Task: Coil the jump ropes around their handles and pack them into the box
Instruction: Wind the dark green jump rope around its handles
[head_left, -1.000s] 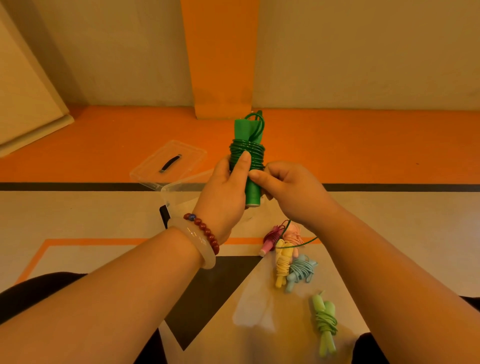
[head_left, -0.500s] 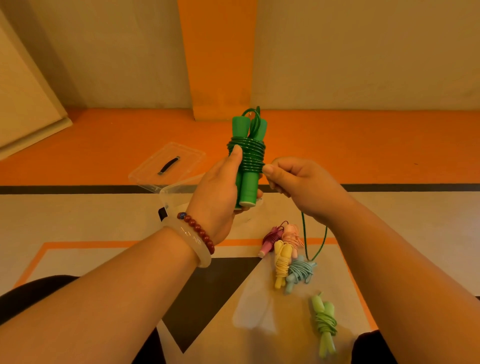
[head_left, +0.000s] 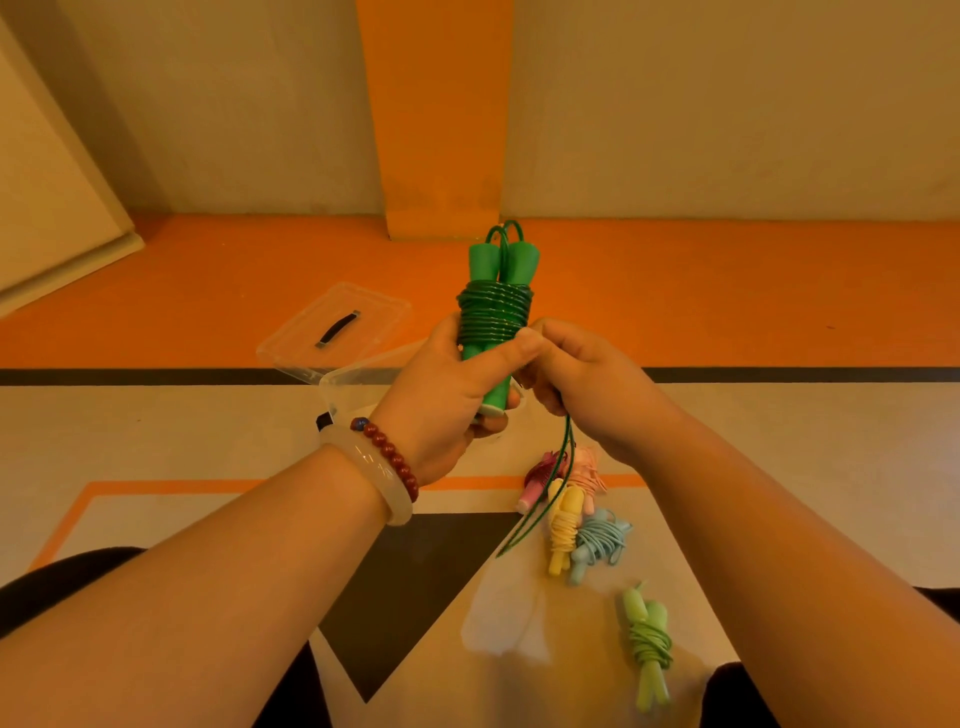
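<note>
my left hand (head_left: 447, 395) grips the upright green handles (head_left: 501, 270); right hand (head_left: 582, 384) seemingly pinches the cord (head_left: 558, 467) trailing toward lower center.

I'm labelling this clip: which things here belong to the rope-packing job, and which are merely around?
In the job: dark green jump rope, gripped by left hand and right hand; clear plastic box; its clear lid; five coiled coloured jump ropes on the floor.
Merely around: pale bangle, red bead bracelet, orange wall pillar.

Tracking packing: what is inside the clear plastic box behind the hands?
In the clear plastic box, no rope shows at its visible left corner; the left hand, gripping the green jump rope, covers the rest.
</note>
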